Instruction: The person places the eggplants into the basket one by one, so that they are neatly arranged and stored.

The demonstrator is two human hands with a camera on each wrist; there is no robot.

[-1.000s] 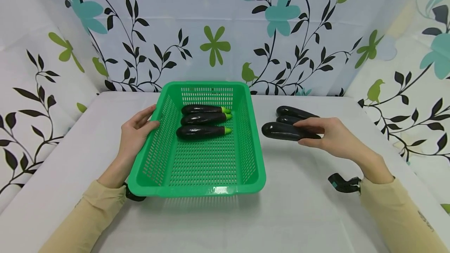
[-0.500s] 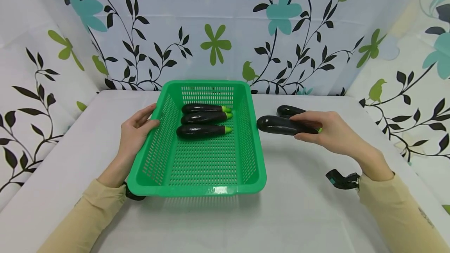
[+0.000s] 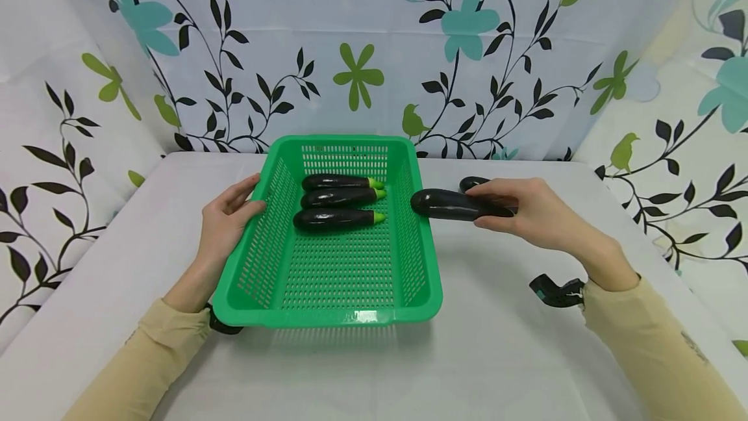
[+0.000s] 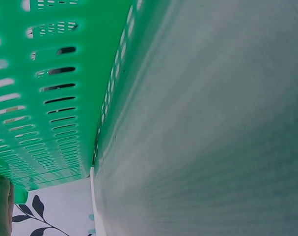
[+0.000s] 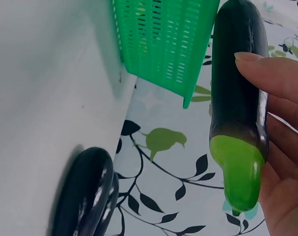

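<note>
At the rim of the basket (image 3: 315, 318), an eggplant (image 3: 447, 204) juts from the pinching right hand (image 3: 534, 213).

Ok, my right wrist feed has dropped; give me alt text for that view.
The right-hand grip holds a glossy dark eggplant, its bright green stem end pointing down the frame. A green perforated basket is at the top, and two more dark eggplants lie at lower left on a white table, with leaf-patterned cloth behind.

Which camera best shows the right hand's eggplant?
The right wrist view: the held eggplant appears close, green end included. The head view shows its dark body, the right hand hiding that end; the left wrist view doesn't clearly show it.
</note>
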